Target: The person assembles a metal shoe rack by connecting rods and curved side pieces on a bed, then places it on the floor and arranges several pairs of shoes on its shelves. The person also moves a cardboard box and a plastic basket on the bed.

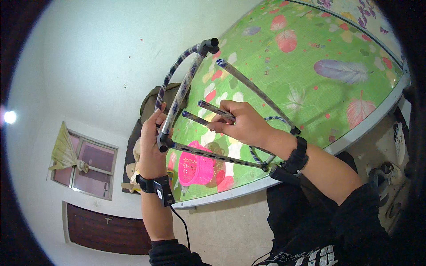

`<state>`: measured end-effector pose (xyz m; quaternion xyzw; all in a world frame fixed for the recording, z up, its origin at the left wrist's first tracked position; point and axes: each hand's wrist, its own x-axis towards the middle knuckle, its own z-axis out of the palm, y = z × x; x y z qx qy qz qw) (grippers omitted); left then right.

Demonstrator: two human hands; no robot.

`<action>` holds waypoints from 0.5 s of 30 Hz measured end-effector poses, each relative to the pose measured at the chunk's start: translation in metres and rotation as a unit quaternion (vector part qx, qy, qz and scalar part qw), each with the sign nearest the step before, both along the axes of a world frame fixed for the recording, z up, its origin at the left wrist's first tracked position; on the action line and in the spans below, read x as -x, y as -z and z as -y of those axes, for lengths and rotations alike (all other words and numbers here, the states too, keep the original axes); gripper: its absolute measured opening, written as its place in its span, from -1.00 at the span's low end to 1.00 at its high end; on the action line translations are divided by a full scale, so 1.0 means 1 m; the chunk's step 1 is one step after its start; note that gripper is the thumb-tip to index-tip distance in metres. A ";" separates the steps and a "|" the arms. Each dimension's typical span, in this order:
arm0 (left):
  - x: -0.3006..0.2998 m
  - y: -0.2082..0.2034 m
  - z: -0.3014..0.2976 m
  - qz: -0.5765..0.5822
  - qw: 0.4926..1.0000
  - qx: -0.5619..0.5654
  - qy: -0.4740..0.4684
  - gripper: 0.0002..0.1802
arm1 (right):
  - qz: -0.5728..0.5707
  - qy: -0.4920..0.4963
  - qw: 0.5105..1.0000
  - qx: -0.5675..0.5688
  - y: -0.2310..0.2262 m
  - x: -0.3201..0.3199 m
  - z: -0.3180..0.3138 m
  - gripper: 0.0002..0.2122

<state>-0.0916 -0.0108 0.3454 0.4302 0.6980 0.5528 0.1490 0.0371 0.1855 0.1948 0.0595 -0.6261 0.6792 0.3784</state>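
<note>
My left hand (153,131) is wrapped round a frame of patterned metal tubes (183,95), close to a black corner connector (163,142). A curved tube and a straight one rise from there to another black connector (207,46). From the lower corner, a tube with dark slots (213,156) runs right to a small connector (265,167). My right hand (242,122) is closed on two short tubes (195,118), their blue-tinged ends pointing left. Behind it, a long tube (257,93) slants up from a black connector (295,131); its upper end is free.
The table (266,57) wears a green cover with leaf and feather prints. On it stands a pink perforated basket (195,170). A dark bag (148,106) lies at its left end. Shoes (390,177) are on the floor at right. A cable (183,221) hangs from my left wrist device.
</note>
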 end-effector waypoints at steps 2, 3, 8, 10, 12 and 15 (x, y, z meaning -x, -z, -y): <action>0.001 0.002 0.000 -0.004 1.000 -0.001 0.017 -0.55 | -0.018 -0.002 1.000 0.007 0.001 0.001 0.000 -0.65; 0.001 0.003 0.000 -0.012 1.000 0.000 0.025 -0.56 | -0.030 -0.008 0.999 0.013 0.002 0.001 0.000 -0.65; -0.004 0.005 -0.007 -0.041 0.998 0.038 -0.004 -0.62 | -0.011 0.006 1.000 -0.001 0.000 -0.002 0.001 -0.64; -0.010 0.006 -0.011 -0.036 0.998 0.044 -0.019 -0.65 | -0.004 0.004 1.000 -0.010 -0.002 -0.004 0.000 -0.66; -0.018 0.006 -0.014 0.019 0.999 0.011 -0.029 -0.69 | 0.009 -0.002 1.000 -0.028 -0.003 -0.007 -0.002 -0.70; -0.029 0.008 -0.018 -0.059 0.992 0.035 -0.103 -0.76 | 0.027 -0.001 0.999 -0.026 -0.005 -0.007 -0.003 -0.69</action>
